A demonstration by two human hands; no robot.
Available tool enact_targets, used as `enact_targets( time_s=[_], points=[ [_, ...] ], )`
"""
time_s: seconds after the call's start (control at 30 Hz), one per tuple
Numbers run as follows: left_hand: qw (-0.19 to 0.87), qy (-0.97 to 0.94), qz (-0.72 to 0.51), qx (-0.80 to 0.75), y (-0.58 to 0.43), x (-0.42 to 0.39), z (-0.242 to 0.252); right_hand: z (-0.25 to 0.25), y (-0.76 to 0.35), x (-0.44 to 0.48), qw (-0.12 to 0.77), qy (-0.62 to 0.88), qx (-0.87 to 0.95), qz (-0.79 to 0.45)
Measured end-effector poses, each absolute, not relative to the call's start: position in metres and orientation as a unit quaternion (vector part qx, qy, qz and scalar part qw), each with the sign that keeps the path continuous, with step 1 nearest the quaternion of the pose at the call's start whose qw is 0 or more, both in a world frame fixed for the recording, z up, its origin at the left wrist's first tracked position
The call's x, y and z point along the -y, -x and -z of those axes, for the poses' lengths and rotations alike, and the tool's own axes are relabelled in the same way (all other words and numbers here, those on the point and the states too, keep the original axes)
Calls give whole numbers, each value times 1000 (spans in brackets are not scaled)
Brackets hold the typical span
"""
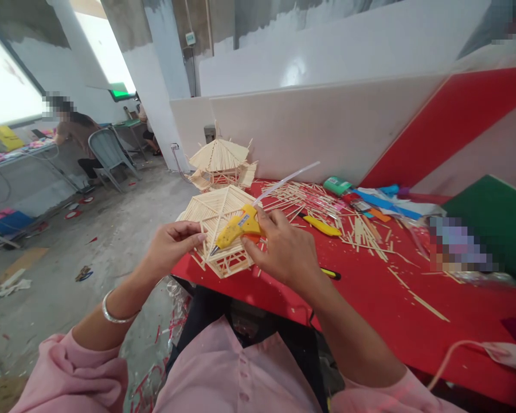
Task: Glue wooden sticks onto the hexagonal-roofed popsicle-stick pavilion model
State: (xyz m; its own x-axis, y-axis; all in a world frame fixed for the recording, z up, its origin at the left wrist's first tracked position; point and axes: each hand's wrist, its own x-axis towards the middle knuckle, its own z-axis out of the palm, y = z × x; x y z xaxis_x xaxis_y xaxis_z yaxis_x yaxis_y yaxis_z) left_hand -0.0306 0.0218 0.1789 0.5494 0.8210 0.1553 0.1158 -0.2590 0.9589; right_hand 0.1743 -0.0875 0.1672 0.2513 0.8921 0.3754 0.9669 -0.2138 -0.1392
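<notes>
Pink shirt cloth [241, 376] lies nearest the viewer, on the near side of the stick model [223, 198], to which all places are referred. The model, roofed in pale sticks, sits near the edge of the red table [361, 310]. My right hand [286, 246], at the model's right, is wrapped around a yellow glue gun [238, 226], whose nozzle slants across the roof toward its near left edge; a clear glue stick [288, 182] juts from the rear, beyond the model's right side. My left hand [174, 244], at the model's left, has thumb and fingertips drawn close at the roof edge; I cannot tell whether they pinch a stick.

Principal hazards, as I judge them: a hot nozzle could burn my left fingertips, which lie near it; heavy trigger pressure could flood the slats with glue; the gun's weight, if leaned on the roof, could loosen them; and a pull toward me could tip the model over the table edge. To the model's right, a yellow tool [322, 225] lies beside loose sticks [301, 195], which a careless sweep of my right hand could scatter.
</notes>
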Motion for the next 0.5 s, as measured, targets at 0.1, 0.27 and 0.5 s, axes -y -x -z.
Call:
enact_targets(
  time_s=[0.1,0.27,0.5],
  points=[
    [518,-708,-345,-334,30,-22,-179,-168,-175,86,173,776,597,106],
    [520,-702,-337,-350,30,-23,-178,-168,-176,85,172,778,594,114],
    [517,-708,-339,-342,30,-24,-176,-170,-175,88,172,771,601,124]
  ],
)
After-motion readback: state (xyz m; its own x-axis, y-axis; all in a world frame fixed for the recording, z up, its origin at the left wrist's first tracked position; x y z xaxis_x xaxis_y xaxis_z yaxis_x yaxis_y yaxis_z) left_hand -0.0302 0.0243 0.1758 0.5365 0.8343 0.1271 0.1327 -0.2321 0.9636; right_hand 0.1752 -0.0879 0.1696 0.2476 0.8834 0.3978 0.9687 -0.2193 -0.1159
